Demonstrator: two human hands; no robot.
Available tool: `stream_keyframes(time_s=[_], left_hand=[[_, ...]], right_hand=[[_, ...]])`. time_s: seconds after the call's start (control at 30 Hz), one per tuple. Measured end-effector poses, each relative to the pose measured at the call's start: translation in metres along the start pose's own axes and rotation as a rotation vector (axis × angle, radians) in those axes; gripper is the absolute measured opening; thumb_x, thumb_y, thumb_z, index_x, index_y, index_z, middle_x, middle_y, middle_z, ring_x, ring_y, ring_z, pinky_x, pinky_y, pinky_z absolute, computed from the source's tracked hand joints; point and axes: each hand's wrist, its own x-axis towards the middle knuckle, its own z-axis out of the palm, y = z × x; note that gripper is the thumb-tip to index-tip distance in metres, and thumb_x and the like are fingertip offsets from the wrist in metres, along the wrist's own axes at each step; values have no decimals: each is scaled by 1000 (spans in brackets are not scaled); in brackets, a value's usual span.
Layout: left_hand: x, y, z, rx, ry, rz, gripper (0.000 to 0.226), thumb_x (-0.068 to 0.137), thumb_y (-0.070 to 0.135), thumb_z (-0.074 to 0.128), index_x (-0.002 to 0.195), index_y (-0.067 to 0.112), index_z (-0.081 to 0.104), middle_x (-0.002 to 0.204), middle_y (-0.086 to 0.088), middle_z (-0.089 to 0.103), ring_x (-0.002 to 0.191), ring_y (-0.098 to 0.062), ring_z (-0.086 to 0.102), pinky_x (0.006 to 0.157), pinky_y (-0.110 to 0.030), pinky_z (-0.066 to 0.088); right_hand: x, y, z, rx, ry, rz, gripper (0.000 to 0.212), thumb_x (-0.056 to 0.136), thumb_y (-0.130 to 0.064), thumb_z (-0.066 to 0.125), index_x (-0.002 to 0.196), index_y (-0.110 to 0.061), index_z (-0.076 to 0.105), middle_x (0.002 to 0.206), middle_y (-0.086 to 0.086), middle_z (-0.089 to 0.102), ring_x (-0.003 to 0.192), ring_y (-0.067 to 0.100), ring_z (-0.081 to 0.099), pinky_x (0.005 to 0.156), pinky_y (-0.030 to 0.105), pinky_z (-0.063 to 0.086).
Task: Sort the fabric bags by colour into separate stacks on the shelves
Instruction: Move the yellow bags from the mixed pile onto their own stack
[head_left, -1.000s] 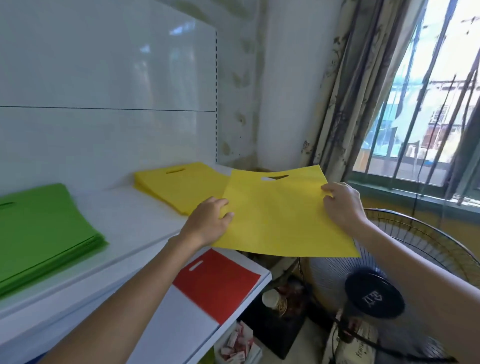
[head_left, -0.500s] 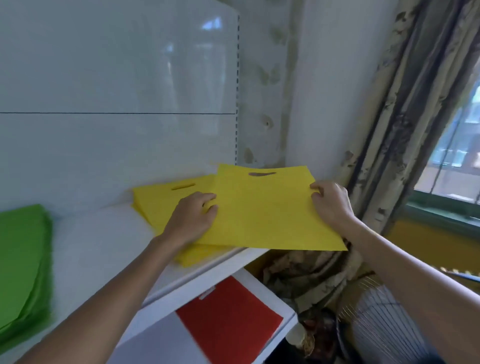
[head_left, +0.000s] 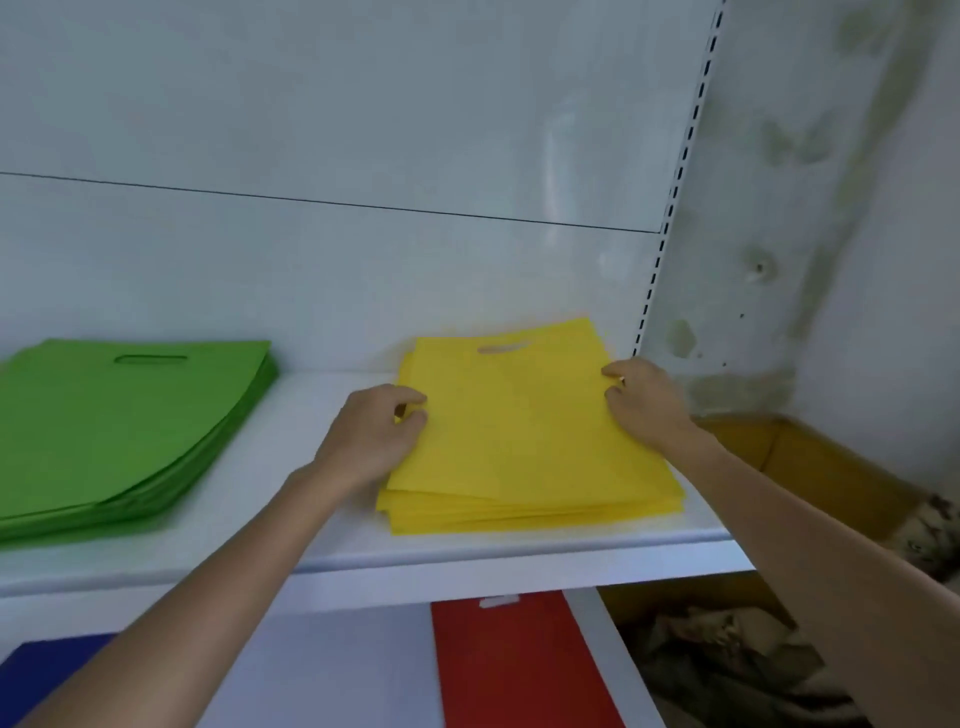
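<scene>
Head view: the left hand (head_left: 374, 441) pinches the left edge of the top yellow bag (head_left: 519, 415), fingers curled over it, and the right hand (head_left: 647, 405) grips its right edge. The hands are well apart, with the bag's width between them. That bag lies flat on the yellow stack (head_left: 519, 512), handle slot toward the back panel (head_left: 311, 104). The stack sits at the right end of the upper shelf (head_left: 322, 519), near its front lip and beside the slotted upright (head_left: 675, 208). Bare shelf separates it from the green stack (head_left: 130, 421) on the left. Below, a red bag (head_left: 519, 665) and a blue bag (head_left: 47, 670) lie on the lower shelf (head_left: 337, 670).
</scene>
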Motion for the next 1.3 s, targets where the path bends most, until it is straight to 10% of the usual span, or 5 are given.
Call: stream_keyframes(time_s=[0.13,0.37,0.87,1.3], left_hand=[[-11,3,14,202,-72,-58,28,87,28,54,113,22,65,123,-6,54,116,-24,48,97,-34,39],[-19,8,-13,233,135,-112,29,89,27,56,117,20,61,124,-8,51,118,-24,46,97,-33,37],[-185,-88,-238,460,501,-439,24,84,9,60,107,12,65,107,-8,56,98,-20,58,82,-28,43],[-276,-213,-396,519,504,-477,21,89,12,55,108,16,64,109,-1,53,95,-12,54,77,-22,38]], right_hand=[[4,23,16,-77,-264,39,34,90,-9,44,119,-7,61,130,14,53,118,30,49,100,39,42],[15,-19,19,31,-69,-132,32,89,-11,49,119,-5,58,124,16,52,116,31,48,96,41,41],[-60,-380,66,549,-182,-883,31,86,-9,50,117,-5,57,116,13,60,104,29,57,92,39,45],[-146,-582,116,652,-278,-886,41,89,-7,46,129,-8,54,120,12,60,109,27,55,92,36,45]])
